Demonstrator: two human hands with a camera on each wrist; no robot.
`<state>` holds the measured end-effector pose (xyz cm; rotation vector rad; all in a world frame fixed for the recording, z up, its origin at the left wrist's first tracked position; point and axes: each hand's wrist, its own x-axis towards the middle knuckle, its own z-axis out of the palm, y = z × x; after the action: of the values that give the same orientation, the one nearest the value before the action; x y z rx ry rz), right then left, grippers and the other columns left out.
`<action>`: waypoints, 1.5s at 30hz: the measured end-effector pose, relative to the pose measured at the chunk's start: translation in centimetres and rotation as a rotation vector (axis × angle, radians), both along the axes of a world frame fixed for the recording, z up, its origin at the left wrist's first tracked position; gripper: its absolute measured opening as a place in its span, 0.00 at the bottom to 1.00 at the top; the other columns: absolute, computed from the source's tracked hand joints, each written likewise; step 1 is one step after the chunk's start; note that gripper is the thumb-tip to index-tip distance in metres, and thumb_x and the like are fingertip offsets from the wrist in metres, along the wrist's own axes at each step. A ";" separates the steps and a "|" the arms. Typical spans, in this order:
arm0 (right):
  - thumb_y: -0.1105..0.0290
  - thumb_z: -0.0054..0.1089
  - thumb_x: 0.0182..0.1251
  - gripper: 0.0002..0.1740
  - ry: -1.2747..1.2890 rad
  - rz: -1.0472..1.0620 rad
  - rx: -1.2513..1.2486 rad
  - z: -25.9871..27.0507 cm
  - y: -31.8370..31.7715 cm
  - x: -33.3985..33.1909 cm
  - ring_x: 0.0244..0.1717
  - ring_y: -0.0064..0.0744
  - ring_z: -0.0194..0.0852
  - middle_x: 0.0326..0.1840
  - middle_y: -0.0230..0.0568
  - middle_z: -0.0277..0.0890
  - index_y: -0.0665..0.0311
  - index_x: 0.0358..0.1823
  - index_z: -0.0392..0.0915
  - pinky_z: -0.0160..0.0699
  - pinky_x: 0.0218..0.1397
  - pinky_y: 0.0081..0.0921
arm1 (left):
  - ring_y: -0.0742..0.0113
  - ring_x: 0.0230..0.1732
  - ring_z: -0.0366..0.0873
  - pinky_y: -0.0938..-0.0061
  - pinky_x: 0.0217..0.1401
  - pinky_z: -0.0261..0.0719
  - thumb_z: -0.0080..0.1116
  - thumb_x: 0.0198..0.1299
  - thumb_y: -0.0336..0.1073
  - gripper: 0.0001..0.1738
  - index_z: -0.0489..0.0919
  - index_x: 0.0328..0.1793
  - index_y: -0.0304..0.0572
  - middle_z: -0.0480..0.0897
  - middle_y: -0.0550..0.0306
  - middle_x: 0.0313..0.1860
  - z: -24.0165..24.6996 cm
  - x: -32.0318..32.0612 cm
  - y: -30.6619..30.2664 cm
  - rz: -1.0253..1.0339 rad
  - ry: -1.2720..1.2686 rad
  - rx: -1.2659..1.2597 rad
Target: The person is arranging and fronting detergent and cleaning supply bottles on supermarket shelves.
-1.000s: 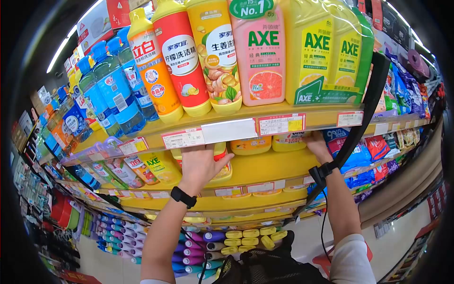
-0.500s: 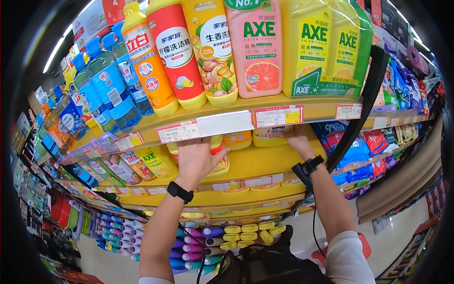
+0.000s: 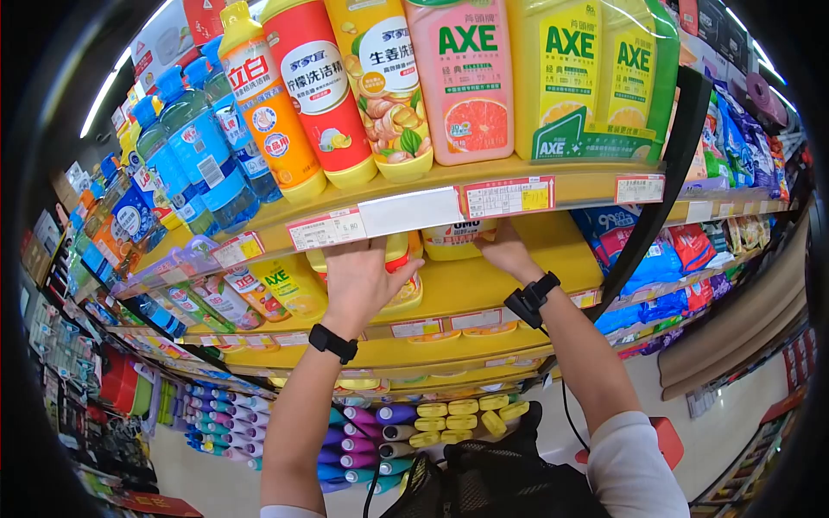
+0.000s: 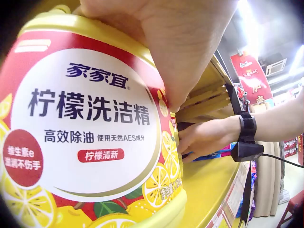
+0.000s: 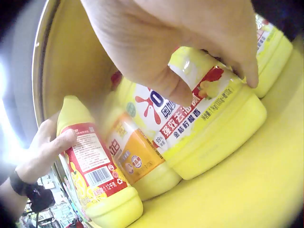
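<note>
In the head view my left hand (image 3: 358, 281) reaches under the upper shelf's edge to a red and yellow lemon dish soap bottle (image 4: 95, 114). It grips the bottle's upper part, with the thumb along one side. My right hand (image 3: 509, 252) holds a yellow OMO dish soap bottle (image 5: 213, 137) on the same shelf. Its thumb lies on the front label and its fingers reach round the side. Between these two stands an orange-labelled bottle (image 5: 137, 159), close against both. The bottles' tops are mostly hidden by the hands and the upper shelf.
Above, the upper shelf (image 3: 596, 177) carries large dish soap bottles, with price tags (image 3: 509, 197) along its edge. A black post (image 3: 661, 203) rises at the right, beside bagged detergents (image 3: 635, 259). Further left on the lower shelf stands a yellow AXE bottle (image 3: 289, 285).
My right hand has moved left along the shelf with the OMO bottle, away from the black post and up to the orange-labelled bottle. The left hand has stayed at the lemon bottle.
</note>
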<state>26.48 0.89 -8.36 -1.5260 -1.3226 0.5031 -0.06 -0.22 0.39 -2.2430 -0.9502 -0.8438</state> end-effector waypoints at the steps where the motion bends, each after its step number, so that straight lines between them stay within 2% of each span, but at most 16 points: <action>1: 0.71 0.64 0.56 0.47 -0.033 -0.015 -0.001 -0.5 0.0 0.0 0.67 0.57 0.68 0.69 0.66 0.62 0.74 0.74 0.48 0.70 0.68 0.37 | 0.42 0.70 0.65 0.45 0.70 0.59 0.71 0.49 0.61 0.49 0.68 0.73 0.41 0.70 0.40 0.68 0.0 0.0 0.0 0.002 0.004 -0.007; 5: 0.70 0.65 0.56 0.48 -0.115 -0.006 0.057 -2.2 -0.9 0.3 0.71 0.63 0.61 0.71 0.70 0.59 0.77 0.74 0.47 0.62 0.74 0.39 | 0.43 0.69 0.65 0.46 0.70 0.59 0.71 0.49 0.61 0.49 0.69 0.73 0.42 0.71 0.41 0.67 -0.1 0.0 0.1 0.013 0.007 -0.012; 8: 0.70 0.64 0.56 0.47 -0.133 -0.081 -0.023 -3.3 -2.2 0.3 0.72 0.67 0.56 0.71 0.72 0.58 0.79 0.73 0.48 0.58 0.76 0.40 | 0.44 0.69 0.66 0.46 0.71 0.59 0.71 0.49 0.61 0.48 0.71 0.72 0.42 0.72 0.42 0.67 -0.1 0.2 0.2 0.012 0.004 0.011; 11: 0.72 0.64 0.57 0.44 -0.187 -0.102 0.088 -3.0 -4.6 -1.1 0.72 0.68 0.57 0.69 0.73 0.59 0.80 0.72 0.51 0.58 0.76 0.41 | 0.46 0.69 0.67 0.47 0.71 0.59 0.71 0.49 0.61 0.47 0.72 0.70 0.42 0.74 0.43 0.65 0.0 0.5 -0.1 0.007 0.008 0.022; 15: 0.75 0.64 0.57 0.42 -0.139 0.034 0.147 -2.2 -7.1 -2.7 0.72 0.67 0.57 0.68 0.72 0.60 0.81 0.71 0.54 0.60 0.76 0.41 | 0.48 0.66 0.72 0.49 0.69 0.63 0.71 0.48 0.62 0.46 0.75 0.68 0.41 0.78 0.42 0.61 0.0 1.7 -0.2 -0.026 -0.008 0.030; 20: 0.69 0.67 0.60 0.46 -0.184 0.080 0.064 -2.2 -9.1 -4.0 0.74 0.61 0.59 0.72 0.73 0.58 0.83 0.73 0.50 0.63 0.75 0.39 | 0.49 0.51 0.82 0.51 0.62 0.69 0.71 0.48 0.63 0.41 0.80 0.60 0.40 0.83 0.44 0.50 0.0 4.8 -1.4 -0.006 0.027 -0.083; 23: 0.66 0.69 0.60 0.49 -0.180 0.115 0.052 -2.2 -9.7 -3.6 0.75 0.60 0.59 0.72 0.73 0.58 0.83 0.74 0.49 0.62 0.75 0.40 | 0.51 0.42 0.84 0.54 0.51 0.77 0.69 0.49 0.64 0.39 0.81 0.55 0.38 0.85 0.46 0.45 -0.2 7.3 -2.1 -0.003 0.046 -0.194; 24: 0.67 0.70 0.59 0.49 -0.177 0.111 0.071 -2.3 -9.9 -3.3 0.74 0.61 0.59 0.72 0.72 0.58 0.82 0.74 0.50 0.62 0.75 0.40 | 0.51 0.42 0.84 0.55 0.49 0.78 0.69 0.49 0.64 0.39 0.81 0.55 0.38 0.85 0.47 0.44 0.5 8.4 -2.9 0.013 0.058 -0.297; 26: 0.68 0.71 0.57 0.49 -0.174 0.102 0.106 -2.7 -10.3 -2.6 0.74 0.62 0.59 0.71 0.72 0.59 0.82 0.73 0.50 0.63 0.74 0.40 | 0.53 0.44 0.84 0.59 0.42 0.80 0.68 0.49 0.65 0.41 0.80 0.57 0.37 0.85 0.47 0.45 -0.1 10.5 -3.2 -0.084 -0.002 -0.214; 29: 0.66 0.74 0.57 0.48 -0.076 0.110 0.070 -3.1 -10.8 -0.8 0.71 0.61 0.62 0.69 0.69 0.62 0.79 0.72 0.53 0.66 0.71 0.41 | 0.54 0.48 0.83 0.60 0.45 0.80 0.68 0.49 0.64 0.43 0.79 0.60 0.36 0.84 0.47 0.48 -0.4 13.7 -3.7 -0.131 0.020 -0.159; 30: 0.68 0.73 0.57 0.46 -0.075 0.066 0.087 -3.2 -11.0 -0.2 0.70 0.59 0.65 0.67 0.66 0.65 0.77 0.71 0.54 0.67 0.70 0.40 | 0.56 0.54 0.81 0.61 0.48 0.80 0.68 0.48 0.64 0.45 0.76 0.63 0.35 0.82 0.47 0.53 -0.2 14.7 -4.0 -0.175 0.009 -0.081; 33: 0.72 0.72 0.57 0.43 -0.070 -0.033 0.110 -3.5 -12.0 1.7 0.67 0.53 0.69 0.63 0.60 0.70 0.72 0.71 0.56 0.69 0.67 0.37 | 0.58 0.59 0.79 0.63 0.54 0.79 0.69 0.47 0.64 0.46 0.75 0.65 0.36 0.81 0.46 0.58 -0.4 17.7 -4.8 -0.195 -0.003 -0.051; 34: 0.73 0.72 0.58 0.43 -0.066 -0.046 0.099 -3.8 -12.2 2.6 0.67 0.53 0.70 0.63 0.60 0.70 0.72 0.71 0.55 0.69 0.67 0.37 | 0.58 0.61 0.78 0.58 0.60 0.75 0.70 0.46 0.63 0.48 0.74 0.68 0.38 0.81 0.47 0.60 -0.5 18.7 -5.1 -0.206 -0.012 -0.110; 38: 0.77 0.68 0.60 0.41 -0.149 -0.138 0.088 -4.1 -12.8 5.9 0.67 0.48 0.70 0.63 0.58 0.70 0.72 0.72 0.55 0.68 0.68 0.35 | 0.53 0.63 0.75 0.50 0.63 0.71 0.71 0.45 0.62 0.49 0.71 0.70 0.42 0.80 0.51 0.60 -2.3 22.9 -4.1 -0.387 -0.125 -0.088; 42: 0.78 0.67 0.61 0.42 -0.178 -0.156 0.134 -4.8 -12.0 8.5 0.69 0.45 0.68 0.64 0.57 0.70 0.73 0.73 0.51 0.67 0.69 0.34 | 0.54 0.62 0.76 0.57 0.59 0.73 0.70 0.47 0.62 0.45 0.74 0.68 0.44 0.79 0.50 0.59 -2.1 25.1 -4.1 -0.371 -0.131 -0.007; 45: 0.78 0.65 0.62 0.44 -0.166 -0.142 0.136 -4.9 -11.3 9.8 0.69 0.44 0.67 0.66 0.58 0.68 0.74 0.74 0.48 0.67 0.69 0.33 | 0.51 0.58 0.78 0.56 0.57 0.75 0.71 0.48 0.60 0.41 0.76 0.64 0.42 0.80 0.48 0.57 -2.5 26.4 -3.1 -0.446 -0.140 -0.060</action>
<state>36.30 -10.36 -13.23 -1.5607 -1.3339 0.1958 26.35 -3.28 -2.06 -2.5180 -0.5402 -1.1900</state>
